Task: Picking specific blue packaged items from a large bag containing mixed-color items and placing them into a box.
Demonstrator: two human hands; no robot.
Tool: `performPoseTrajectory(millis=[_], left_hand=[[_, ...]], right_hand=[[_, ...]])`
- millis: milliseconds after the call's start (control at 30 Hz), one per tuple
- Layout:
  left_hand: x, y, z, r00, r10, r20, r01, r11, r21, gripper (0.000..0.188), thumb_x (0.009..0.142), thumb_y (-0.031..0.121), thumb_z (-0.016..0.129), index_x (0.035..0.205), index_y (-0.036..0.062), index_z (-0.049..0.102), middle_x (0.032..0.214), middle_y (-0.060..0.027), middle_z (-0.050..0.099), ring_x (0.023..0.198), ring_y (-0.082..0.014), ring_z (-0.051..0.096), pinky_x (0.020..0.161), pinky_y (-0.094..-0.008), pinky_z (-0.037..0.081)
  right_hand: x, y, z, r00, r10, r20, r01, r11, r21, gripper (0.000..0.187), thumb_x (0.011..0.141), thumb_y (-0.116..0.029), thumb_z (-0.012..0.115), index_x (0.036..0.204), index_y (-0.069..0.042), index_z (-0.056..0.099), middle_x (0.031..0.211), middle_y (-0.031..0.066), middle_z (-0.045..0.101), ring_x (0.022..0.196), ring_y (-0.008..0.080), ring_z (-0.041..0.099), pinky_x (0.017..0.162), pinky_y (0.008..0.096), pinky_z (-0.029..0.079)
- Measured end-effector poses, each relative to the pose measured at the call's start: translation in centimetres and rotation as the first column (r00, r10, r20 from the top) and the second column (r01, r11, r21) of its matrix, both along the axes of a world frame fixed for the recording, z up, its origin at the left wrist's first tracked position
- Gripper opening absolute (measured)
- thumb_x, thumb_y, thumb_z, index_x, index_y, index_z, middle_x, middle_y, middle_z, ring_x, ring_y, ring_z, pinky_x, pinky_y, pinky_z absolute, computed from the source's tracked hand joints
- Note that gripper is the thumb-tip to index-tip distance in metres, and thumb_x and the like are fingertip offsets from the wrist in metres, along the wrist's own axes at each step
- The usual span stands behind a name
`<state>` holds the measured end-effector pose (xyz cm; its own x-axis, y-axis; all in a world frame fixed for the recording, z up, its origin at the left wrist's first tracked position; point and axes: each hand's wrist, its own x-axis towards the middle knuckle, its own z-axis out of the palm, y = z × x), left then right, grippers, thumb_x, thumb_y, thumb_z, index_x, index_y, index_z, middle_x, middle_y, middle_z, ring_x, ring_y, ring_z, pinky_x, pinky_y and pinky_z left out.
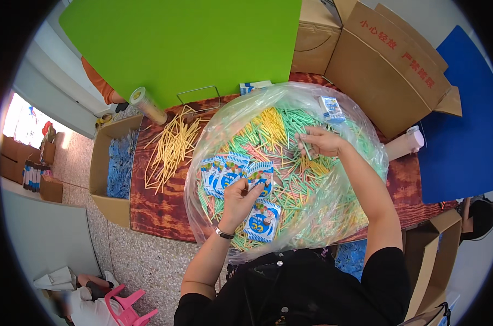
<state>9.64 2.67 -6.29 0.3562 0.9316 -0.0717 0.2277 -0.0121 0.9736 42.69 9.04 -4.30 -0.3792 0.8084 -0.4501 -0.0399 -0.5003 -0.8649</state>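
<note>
A large clear plastic bag (360, 214) lies spread on the table, filled with thin green, yellow and pink sticks (301, 190). Over the middle of the heap, my left hand (240, 202) is closed, thumb and fingers pinching a blue-and-white packet (261, 173). Several similar packets (231, 168) overlap just to its left, and another packet (261, 220) rests below it. My right hand (321, 142) is over the upper right of the heap, its fingers curled and pinching a few thin sticks (300, 142). How many it grips is unclear.
Loose yellow sticks (173, 144) lie left of the bag. Beside them stands a clear cylinder (147, 106). Cardboard boxes (110, 204) hold blue packets at the left and lower right. A big carton (377, 68) and a pink-lidded bottle (407, 142) stand right. Other people are nearby.
</note>
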Motion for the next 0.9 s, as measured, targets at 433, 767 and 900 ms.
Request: performPoseTrajectory(millis=[433,767,900], left_hand=[[0.0,-0.5,0.2,0.993,0.020,0.117,-0.010,0.996,-0.087,0.018,0.090,0.009,0.064,0.107,0.0013,0.066,0.094,-0.0007,0.069,0.078,-0.0037,0.061,0.066,-0.0202,0.049],[2.4,-0.3,2.4,0.974,-0.211,0.080,0.203,0.974,0.099,0.018,0.090,0.011,0.064,0.105,0.0031,0.069,0.093,0.0004,0.067,0.081,-0.0051,0.058,0.069,-0.0213,0.046],[4.3,-1.2,0.8,0.962,-0.211,0.174,0.223,0.973,-0.052,0.019,0.090,0.011,0.065,0.105,0.0011,0.070,0.091,0.0005,0.067,0.077,-0.0042,0.057,0.068,-0.0219,0.045]], right_hand=[[-1.7,-2.1,-0.8,0.938,-0.007,-0.348,0.002,1.000,-0.014,0.037,0.102,-0.027,0.044,0.128,-0.001,0.047,0.108,0.0110,0.064,0.094,0.0208,0.065,0.082,0.0344,0.056],[-6.0,-3.6,1.5,0.920,-0.175,-0.352,0.173,0.984,-0.039,0.028,0.099,-0.012,0.048,0.126,-0.005,0.047,0.108,0.0082,0.062,0.097,0.0176,0.064,0.086,0.0329,0.055],[-9.1,-4.5,2.5,0.881,-0.240,-0.408,0.301,0.949,0.091,0.021,0.101,-0.011,0.044,0.121,-0.008,0.043,0.106,0.0068,0.058,0.100,0.0185,0.062,0.086,0.0347,0.054]])
